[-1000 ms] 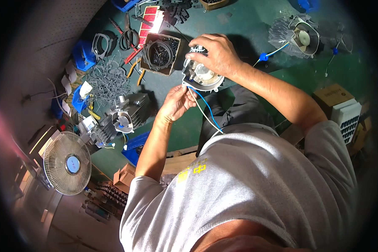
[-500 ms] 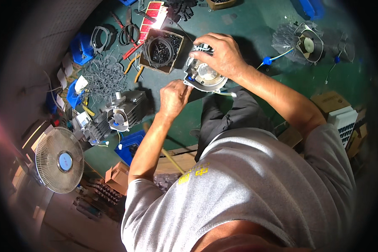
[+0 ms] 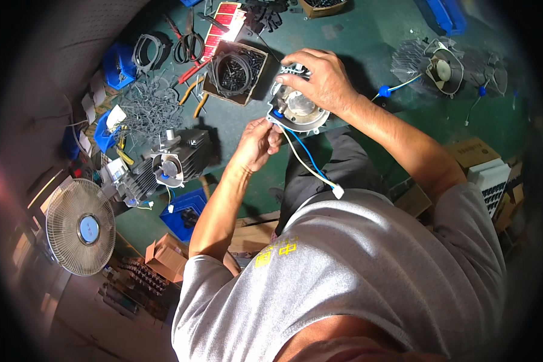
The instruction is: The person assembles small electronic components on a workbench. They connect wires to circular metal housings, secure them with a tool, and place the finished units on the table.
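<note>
My right hand (image 3: 323,81) grips a round metal motor housing (image 3: 298,123) from above, thumb and fingers around its finned top. The open side of the housing faces up, and a blue grommet (image 3: 277,113) sits at its lower left. Blue and white wires (image 3: 304,157) come out there and hang toward my lap, ending in a white connector (image 3: 338,192). My left hand (image 3: 256,145) is closed with its thumb and fingertips at the rim by the wires. What it pinches is hidden.
Left of the housing stands a box of black screws (image 3: 256,81) with a black ring (image 3: 232,72) on it. Farther left lie scissors (image 3: 189,47), a pile of grey strips (image 3: 148,111) and a finned housing (image 3: 193,151). More finned housings (image 3: 431,66) stand at right; a fan (image 3: 81,226) is lower left.
The wires and connector now hang out fully below the housing toward my lap. My left hand has turned and its fingers show more; my right hand keeps its grip.
</note>
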A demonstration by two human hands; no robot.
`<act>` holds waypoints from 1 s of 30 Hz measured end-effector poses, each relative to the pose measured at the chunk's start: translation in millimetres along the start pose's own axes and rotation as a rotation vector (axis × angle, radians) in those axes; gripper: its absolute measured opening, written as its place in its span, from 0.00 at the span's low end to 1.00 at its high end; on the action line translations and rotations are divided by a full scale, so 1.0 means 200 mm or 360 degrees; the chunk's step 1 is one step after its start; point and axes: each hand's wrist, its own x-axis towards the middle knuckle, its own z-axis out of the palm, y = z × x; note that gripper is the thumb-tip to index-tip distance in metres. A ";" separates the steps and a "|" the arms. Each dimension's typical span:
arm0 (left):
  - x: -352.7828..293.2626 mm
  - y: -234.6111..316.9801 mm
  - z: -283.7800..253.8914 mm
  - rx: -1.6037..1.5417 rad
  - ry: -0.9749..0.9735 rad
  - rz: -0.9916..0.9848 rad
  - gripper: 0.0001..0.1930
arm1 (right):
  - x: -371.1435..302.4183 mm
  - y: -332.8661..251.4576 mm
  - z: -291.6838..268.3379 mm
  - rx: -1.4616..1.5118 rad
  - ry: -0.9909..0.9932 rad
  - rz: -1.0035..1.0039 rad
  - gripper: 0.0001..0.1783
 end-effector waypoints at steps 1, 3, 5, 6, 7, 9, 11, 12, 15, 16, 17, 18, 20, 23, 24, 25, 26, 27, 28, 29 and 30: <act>0.01 -0.02 -0.03 -0.0299 -0.0076 -0.0102 0.16 | 0.00 0.00 0.00 -0.0006 0.0007 -0.0012 0.20; 0.02 -0.04 0.06 -0.0518 -0.0006 -0.0154 0.17 | 0.00 0.00 -0.01 0.0005 0.0009 0.0026 0.20; 0.03 -0.05 0.04 -0.0487 -0.0145 -0.0105 0.17 | 0.00 -0.01 -0.03 0.0048 -0.0008 0.0111 0.20; 0.02 -0.05 0.06 -0.0249 0.0036 -0.0045 0.16 | 0.00 -0.02 -0.03 0.0072 -0.0019 0.0145 0.20; 0.02 -0.05 0.07 0.0084 0.0381 0.0038 0.16 | 0.00 -0.02 -0.03 0.0097 -0.0032 0.0177 0.21; -0.02 -0.01 0.15 0.0440 0.0503 0.0163 0.15 | 0.00 0.01 -0.01 0.0094 0.0056 0.0045 0.21; -0.03 0.00 0.22 0.0573 0.0725 0.0329 0.11 | -0.01 0.04 -0.01 0.0054 0.0103 -0.0049 0.21; -0.03 -0.01 0.26 0.0616 0.0820 0.0462 0.09 | 0.01 0.02 -0.04 0.0033 0.0141 -0.0089 0.21; -0.01 -0.03 0.24 0.0370 0.0812 0.0479 0.06 | 0.01 0.02 -0.02 0.0008 0.0094 -0.0023 0.19; 0.01 -0.05 0.21 0.0333 0.0827 0.0501 0.07 | 0.01 0.01 -0.03 0.0067 0.0081 0.0006 0.19; 0.03 -0.05 0.20 0.0305 0.0778 0.0488 0.07 | 0.01 0.03 -0.02 0.0069 0.0096 -0.0007 0.19; 0.03 -0.04 0.21 0.0273 0.0740 0.0483 0.06 | 0.01 0.04 -0.02 0.0080 0.0103 -0.0030 0.18; 0.03 -0.04 0.23 0.0197 0.0704 0.0500 0.06 | 0.00 0.05 -0.03 0.0058 0.0050 0.0021 0.18; 0.02 -0.03 0.23 0.0393 0.0775 0.0507 0.07 | -0.02 0.03 -0.06 -0.0091 -0.0148 0.0109 0.23; 0.00 -0.02 0.20 0.0502 0.0805 0.0518 0.08 | -0.04 0.00 -0.08 -0.0098 0.0032 0.0026 0.24; -0.03 -0.02 0.17 0.0541 0.0810 0.0526 0.08 | -0.06 -0.02 -0.10 -0.0105 0.0216 -0.0052 0.24; -0.04 -0.01 0.16 0.0578 0.0811 0.0526 0.08 | -0.10 -0.03 -0.12 -0.0117 0.0399 -0.0121 0.25; -0.06 0.00 0.16 0.0602 0.0802 0.0544 0.08 | -0.15 -0.06 -0.19 0.0081 0.0453 -0.0188 0.24; -0.08 0.00 0.16 0.0628 0.0793 0.0561 0.08 | -0.22 -0.07 -0.29 0.0267 0.0404 -0.0174 0.20; -0.09 0.01 0.22 0.0712 0.0900 0.0592 0.08 | -0.32 -0.04 -0.34 0.0333 0.0395 -0.0051 0.15; -0.10 0.01 0.21 0.0735 0.0907 0.0589 0.08 | -0.43 -0.01 -0.37 0.0524 0.0379 0.0197 0.12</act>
